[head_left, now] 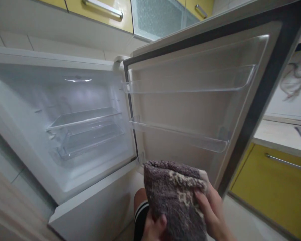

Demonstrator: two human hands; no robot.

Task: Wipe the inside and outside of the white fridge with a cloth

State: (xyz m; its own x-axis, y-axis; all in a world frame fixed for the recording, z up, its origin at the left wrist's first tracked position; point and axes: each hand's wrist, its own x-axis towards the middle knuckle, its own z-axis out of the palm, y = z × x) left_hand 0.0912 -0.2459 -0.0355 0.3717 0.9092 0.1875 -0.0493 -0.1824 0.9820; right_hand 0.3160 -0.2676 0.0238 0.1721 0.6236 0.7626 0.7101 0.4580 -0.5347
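Observation:
Both my hands hold a folded towel (172,197), dark purple-grey and fuzzy with a cream pattern. My left hand (155,227) grips its lower left side, thumb on the front face. Along the right edge, my right hand (212,207) is wrapped around it, fingers partly behind the cloth. In front of me stands a refrigerator with its door (175,110) swung wide to the right. Inside the lit compartment are a glass shelf (85,118) and a clear drawer (94,139) below it. The towel is apart from the shelves.
Clear door racks (190,82) line the door's inner side. Yellow cabinets (273,190) and a pale countertop (278,135) are at right, with more yellow cupboards (102,15) overhead. My knee (140,197) is below the compartment. A wood-toned edge (15,214) lies at lower left.

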